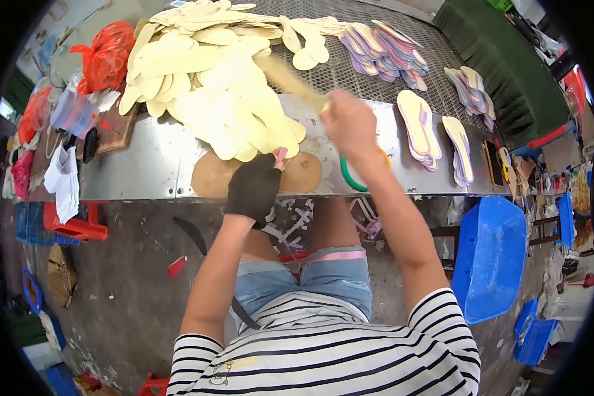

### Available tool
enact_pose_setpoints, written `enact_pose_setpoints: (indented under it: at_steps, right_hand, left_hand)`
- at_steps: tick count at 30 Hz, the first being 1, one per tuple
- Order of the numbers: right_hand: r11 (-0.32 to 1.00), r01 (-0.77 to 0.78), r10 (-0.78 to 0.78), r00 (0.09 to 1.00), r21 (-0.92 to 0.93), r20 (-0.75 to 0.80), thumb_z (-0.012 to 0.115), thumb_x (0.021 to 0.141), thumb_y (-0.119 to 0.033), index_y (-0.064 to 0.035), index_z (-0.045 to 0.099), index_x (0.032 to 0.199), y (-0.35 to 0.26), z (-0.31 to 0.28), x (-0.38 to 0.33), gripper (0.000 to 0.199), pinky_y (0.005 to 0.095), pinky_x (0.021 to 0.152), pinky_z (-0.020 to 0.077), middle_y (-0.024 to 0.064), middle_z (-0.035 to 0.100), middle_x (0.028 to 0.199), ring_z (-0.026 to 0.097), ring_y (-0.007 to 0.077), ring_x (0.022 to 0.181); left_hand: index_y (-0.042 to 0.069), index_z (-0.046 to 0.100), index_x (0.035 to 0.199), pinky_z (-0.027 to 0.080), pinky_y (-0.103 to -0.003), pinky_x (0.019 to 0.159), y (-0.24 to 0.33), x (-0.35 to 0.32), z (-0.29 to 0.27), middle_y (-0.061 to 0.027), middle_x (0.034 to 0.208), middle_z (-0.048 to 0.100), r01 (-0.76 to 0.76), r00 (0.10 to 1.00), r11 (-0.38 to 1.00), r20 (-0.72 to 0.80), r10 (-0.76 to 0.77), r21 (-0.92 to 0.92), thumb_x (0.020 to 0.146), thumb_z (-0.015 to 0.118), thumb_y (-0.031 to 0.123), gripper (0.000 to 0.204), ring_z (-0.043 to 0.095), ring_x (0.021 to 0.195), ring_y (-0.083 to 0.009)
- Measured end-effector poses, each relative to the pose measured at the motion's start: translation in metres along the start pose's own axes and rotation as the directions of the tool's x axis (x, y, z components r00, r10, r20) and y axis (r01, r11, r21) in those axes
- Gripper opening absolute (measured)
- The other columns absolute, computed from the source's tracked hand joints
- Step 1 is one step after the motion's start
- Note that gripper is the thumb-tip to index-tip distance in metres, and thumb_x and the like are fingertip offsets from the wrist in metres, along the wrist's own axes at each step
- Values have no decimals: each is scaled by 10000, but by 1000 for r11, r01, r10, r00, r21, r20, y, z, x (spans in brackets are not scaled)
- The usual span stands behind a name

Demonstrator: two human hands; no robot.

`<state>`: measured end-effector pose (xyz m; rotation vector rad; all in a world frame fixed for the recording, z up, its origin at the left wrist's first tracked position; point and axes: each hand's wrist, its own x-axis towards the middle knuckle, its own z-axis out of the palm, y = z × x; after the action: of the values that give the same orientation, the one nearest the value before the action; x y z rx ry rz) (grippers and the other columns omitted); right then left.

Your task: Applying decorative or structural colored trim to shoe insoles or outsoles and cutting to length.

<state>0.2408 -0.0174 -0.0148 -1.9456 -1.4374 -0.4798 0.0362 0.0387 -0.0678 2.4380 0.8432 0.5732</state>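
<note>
Pale yellow insoles [228, 86] lie heaped partly on the metal bench [132, 168], just beyond the hands, placed, we judge, for a short reach. We see the black-gloved left hand [252, 188] over a brown board [208, 174], its fingertips apparently pinching a small pink piece [280, 154], perhaps to steady it. The right hand [351, 125] is closed around a long yellowish thing [290, 83], too blurred for us to identify, raised probably to stay clear of the left.

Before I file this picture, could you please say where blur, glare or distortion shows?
Head view: the bare right hand and the long tan object in it are blurred; head view: the silvery metal worktop shows glare, and the pale yellow insoles look washed out; head view: fisheye distortion bends edges toward the dark rim.
</note>
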Motion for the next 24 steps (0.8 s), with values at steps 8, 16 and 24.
enact_pose_setpoints:
  at_steps: [8,16,24]
  right_hand:
    - [964,241,-233,969,111,-82,666,651,-43,-57,591,824,-39,-31,-47,189,361,574,454,83,553,754,557,264,701]
    - [706,-167,-50,958,689,283,677,724,-37,23,605,851,-53,-32,-68,158,241,565,404,56,575,811,524,128,672]
    - [103,-436,162,894,894,417,600,838,-56,-16,597,943,-61,-44,-67,113,236,770,469,16,586,928,582,106,873]
  left_hand:
    - [59,615,1088,384,-170,453,45,-16,-41,5,623,527,403,911,153,380,-158,-902,932,501,280,294,522,517,-49]
    - [11,637,979,410,-268,469,39,-32,-24,-78,639,578,212,960,523,75,-271,-826,896,522,161,206,546,500,-138]
    - [51,622,1088,399,-257,501,35,-35,-37,-60,628,553,71,977,720,-97,-189,-690,877,552,121,234,489,515,-118]
